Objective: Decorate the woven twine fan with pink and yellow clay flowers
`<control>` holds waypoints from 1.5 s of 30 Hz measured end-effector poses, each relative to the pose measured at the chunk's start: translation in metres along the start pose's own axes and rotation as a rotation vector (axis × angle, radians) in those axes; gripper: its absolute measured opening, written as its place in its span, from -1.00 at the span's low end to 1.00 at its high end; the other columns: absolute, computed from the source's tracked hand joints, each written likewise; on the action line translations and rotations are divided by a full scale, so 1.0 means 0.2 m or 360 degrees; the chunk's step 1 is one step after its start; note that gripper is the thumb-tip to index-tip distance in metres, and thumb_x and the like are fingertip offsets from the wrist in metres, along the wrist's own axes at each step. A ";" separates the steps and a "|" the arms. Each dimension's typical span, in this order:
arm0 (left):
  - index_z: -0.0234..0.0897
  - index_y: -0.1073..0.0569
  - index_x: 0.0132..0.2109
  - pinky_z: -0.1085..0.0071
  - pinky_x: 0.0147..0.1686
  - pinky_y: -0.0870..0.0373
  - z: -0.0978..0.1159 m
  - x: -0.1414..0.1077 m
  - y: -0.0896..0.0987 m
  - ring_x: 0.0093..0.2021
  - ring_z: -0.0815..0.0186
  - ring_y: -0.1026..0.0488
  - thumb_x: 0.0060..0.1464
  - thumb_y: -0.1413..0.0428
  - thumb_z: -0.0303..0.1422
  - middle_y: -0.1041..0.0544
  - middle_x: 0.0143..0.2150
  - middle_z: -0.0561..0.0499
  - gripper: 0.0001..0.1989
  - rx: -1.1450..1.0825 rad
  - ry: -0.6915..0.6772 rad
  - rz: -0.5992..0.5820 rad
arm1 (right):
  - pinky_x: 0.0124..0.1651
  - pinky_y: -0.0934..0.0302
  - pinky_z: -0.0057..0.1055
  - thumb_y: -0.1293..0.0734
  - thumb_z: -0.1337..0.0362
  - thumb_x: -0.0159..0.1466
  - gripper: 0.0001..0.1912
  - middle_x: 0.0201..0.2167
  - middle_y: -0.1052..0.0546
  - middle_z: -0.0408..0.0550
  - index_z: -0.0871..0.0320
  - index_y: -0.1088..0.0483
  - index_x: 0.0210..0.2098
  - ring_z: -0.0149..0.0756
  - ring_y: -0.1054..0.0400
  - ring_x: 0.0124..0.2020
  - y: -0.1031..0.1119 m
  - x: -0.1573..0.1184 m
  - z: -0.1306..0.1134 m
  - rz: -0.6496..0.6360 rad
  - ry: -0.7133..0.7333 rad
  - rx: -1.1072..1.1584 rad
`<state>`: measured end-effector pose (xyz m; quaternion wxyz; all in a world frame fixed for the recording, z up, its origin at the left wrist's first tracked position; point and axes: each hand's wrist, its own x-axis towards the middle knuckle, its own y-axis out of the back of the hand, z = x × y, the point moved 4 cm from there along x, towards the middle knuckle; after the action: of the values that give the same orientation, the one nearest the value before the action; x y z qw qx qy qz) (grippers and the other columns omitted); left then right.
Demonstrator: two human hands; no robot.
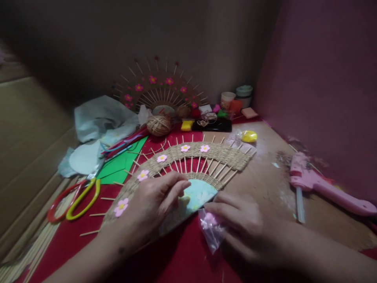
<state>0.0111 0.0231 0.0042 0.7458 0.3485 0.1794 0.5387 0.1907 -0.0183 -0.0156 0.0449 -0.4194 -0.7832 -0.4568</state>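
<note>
A woven fan of sticks and twine (173,151) lies in front of me, with several pink flowers (161,158) along its left and upper band and a light blue centre (200,192). My left hand (156,200) is over the fan's left part, thumb and forefinger pinched together; whatever is between them is too small to make out. Below the fan's right corner, my right hand (241,220) has its fingers closed on a clear plastic bag (212,234) with pink clay (210,219) inside.
Scissors (96,182) and thin sticks (44,239) lie at left. A pink glue gun (321,184) rests at right. Behind are a twine ball (159,124), a phone (219,125), yellow clay (249,136), a cup (227,100) and another decorated fan (160,82).
</note>
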 end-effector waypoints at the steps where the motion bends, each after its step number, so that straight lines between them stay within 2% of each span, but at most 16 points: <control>1: -0.24 -0.49 -0.37 0.54 -0.53 -0.20 0.01 0.00 0.01 -0.57 0.44 -0.34 0.15 -0.06 -0.32 -0.46 -0.56 0.10 -0.82 0.0058 -0.0049 0.0031 | -0.32 -0.32 -0.37 -0.17 0.44 0.25 -0.73 -0.33 -0.44 0.14 0.38 -0.39 -0.11 -0.27 -0.32 -0.34 0.00 0.00 0.00 0.0000 -0.0012 0.0006; 4: -0.24 -0.50 -0.36 0.51 -0.46 -0.22 0.03 0.00 0.02 -0.51 0.41 -0.35 0.14 -0.07 -0.33 -0.48 -0.50 0.08 -0.84 0.0216 -0.0168 0.0067 | -0.33 -0.31 -0.38 -0.18 0.46 0.23 -0.72 -0.34 -0.42 0.11 0.37 -0.38 -0.09 -0.29 -0.31 -0.35 0.01 0.00 0.01 0.0006 -0.0048 0.0028; 8: -0.24 -0.48 -0.19 0.47 -0.34 -0.27 0.02 0.00 0.01 -0.32 0.34 -0.40 0.15 -0.04 -0.36 -0.52 -0.30 0.00 -0.86 0.0357 -0.0277 -0.0054 | -0.33 -0.30 -0.39 -0.19 0.46 0.23 -0.78 -0.35 -0.41 0.08 0.36 -0.39 -0.16 -0.30 -0.31 -0.35 0.03 0.00 0.02 0.0048 -0.0080 0.0031; 13: -0.22 -0.47 -0.14 0.45 -0.38 -0.25 -0.01 0.00 -0.03 -0.35 0.32 -0.39 0.19 0.04 -0.35 -0.50 -0.25 -0.05 -0.80 0.0530 -0.0248 -0.0226 | -0.27 -0.29 -0.40 -0.20 0.50 0.20 -0.81 -0.32 -0.40 0.07 0.31 -0.37 -0.20 -0.31 -0.31 -0.31 0.03 -0.01 0.04 0.0054 -0.0101 0.0063; 19: -0.23 -0.50 -0.25 0.46 -0.40 -0.24 -0.01 0.00 -0.06 -0.41 0.32 -0.36 0.12 0.01 -0.36 -0.49 -0.34 -0.04 -0.82 0.0508 -0.0243 -0.0263 | -0.29 -0.29 -0.42 -0.21 0.50 0.20 -0.70 -0.30 -0.40 0.05 0.33 -0.36 -0.07 -0.32 -0.31 -0.32 0.03 -0.02 0.03 0.0058 -0.0089 0.0037; 23: -0.24 -0.50 -0.24 0.47 -0.42 -0.21 -0.01 -0.01 -0.06 -0.41 0.32 -0.35 0.11 0.00 -0.39 -0.50 -0.34 -0.05 -0.82 0.0499 -0.0262 -0.0249 | -0.27 -0.30 -0.41 -0.20 0.47 0.23 -0.72 -0.30 -0.41 0.08 0.37 -0.37 -0.08 -0.32 -0.31 -0.31 0.03 -0.01 0.03 0.0048 -0.0090 0.0024; 27: -0.25 -0.46 -0.19 0.45 -0.41 -0.19 -0.01 -0.01 -0.07 -0.41 0.32 -0.35 0.17 0.06 -0.37 -0.49 -0.32 -0.06 -0.79 0.0626 -0.0286 -0.0281 | -0.30 -0.30 -0.40 -0.21 0.47 0.23 -0.73 -0.32 -0.40 0.07 0.38 -0.38 -0.08 -0.32 -0.30 -0.33 0.03 -0.01 0.03 0.0035 -0.0104 0.0046; 30: -0.26 -0.43 -0.22 0.45 -0.43 -0.15 -0.01 -0.01 -0.08 -0.43 0.34 -0.33 0.20 0.09 -0.36 -0.47 -0.32 -0.05 -0.79 0.0725 -0.0312 -0.0323 | -0.29 -0.30 -0.39 -0.20 0.47 0.23 -0.75 -0.32 -0.40 0.08 0.38 -0.38 -0.11 -0.32 -0.30 -0.32 0.03 -0.02 0.03 0.0035 -0.0092 0.0048; 35: -0.23 -0.44 -0.23 0.45 -0.46 -0.11 -0.01 -0.01 -0.08 -0.44 0.36 -0.32 0.12 0.02 -0.44 -0.46 -0.33 -0.02 -0.85 0.0740 -0.0336 -0.0409 | -0.30 -0.29 -0.39 -0.21 0.47 0.23 -0.80 -0.32 -0.39 0.08 0.37 -0.39 -0.18 -0.31 -0.29 -0.33 0.02 -0.02 0.03 0.0043 -0.0095 0.0032; 39: -0.24 -0.45 -0.19 0.46 -0.44 -0.16 0.00 -0.01 -0.08 -0.42 0.36 -0.35 0.17 0.06 -0.40 -0.49 -0.31 -0.02 -0.81 0.0663 -0.0340 -0.0343 | -0.28 -0.30 -0.40 -0.21 0.49 0.21 -0.73 -0.31 -0.39 0.07 0.37 -0.37 -0.10 -0.32 -0.30 -0.32 0.02 -0.01 0.04 0.0042 -0.0085 0.0049; 45: -0.28 -0.44 -0.16 0.49 -0.44 -0.23 0.02 -0.01 -0.06 -0.46 0.40 -0.35 0.20 0.10 -0.40 -0.51 -0.36 0.00 -0.78 0.0650 -0.0346 -0.0239 | -0.28 -0.29 -0.40 -0.21 0.48 0.23 -0.76 -0.31 -0.40 0.09 0.40 -0.38 -0.13 -0.32 -0.30 -0.31 0.03 -0.01 0.04 0.0041 -0.0078 0.0052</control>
<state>0.0211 0.0178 -0.0026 0.7127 0.5336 0.2287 0.3936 0.1984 -0.0127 -0.0172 0.0384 -0.4396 -0.7860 -0.4329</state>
